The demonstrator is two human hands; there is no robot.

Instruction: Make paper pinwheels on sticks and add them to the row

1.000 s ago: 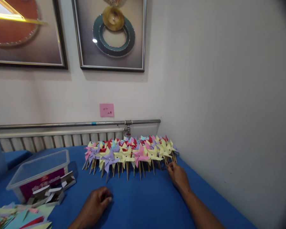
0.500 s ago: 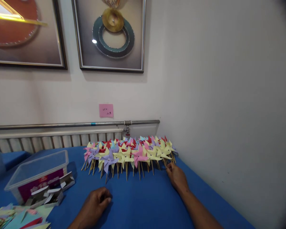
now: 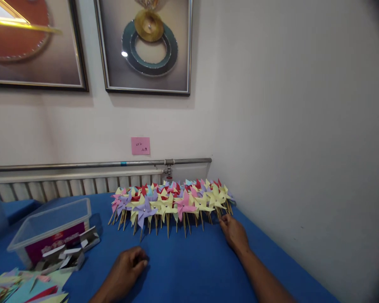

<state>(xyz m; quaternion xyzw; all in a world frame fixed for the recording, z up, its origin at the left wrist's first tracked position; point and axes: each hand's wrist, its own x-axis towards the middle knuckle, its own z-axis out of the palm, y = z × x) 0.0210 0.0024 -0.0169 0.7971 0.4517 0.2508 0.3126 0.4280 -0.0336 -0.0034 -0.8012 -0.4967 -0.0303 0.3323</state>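
Note:
A long heap of paper pinwheels (image 3: 173, 201) in yellow, pink, purple and red lies on wooden sticks across the blue table (image 3: 189, 265), close to the wall. My right hand (image 3: 234, 232) reaches to the heap's right end, fingertips touching the sticks there, fingers bent; whether it grips a stick is hidden. My left hand (image 3: 128, 265) rests on the cloth in front of the heap, fingers curled in a loose fist, with nothing visible in it.
A clear lidded plastic box (image 3: 50, 229) stands at the left with small open cardboard boxes (image 3: 66, 254) before it. Loose coloured paper sheets (image 3: 25, 288) lie at the bottom left. A radiator and pipe (image 3: 97, 165) run along the back wall; a white wall bounds the right.
My right hand has crept slightly left toward the sticks. The view shifted a little; my left hand stays put.

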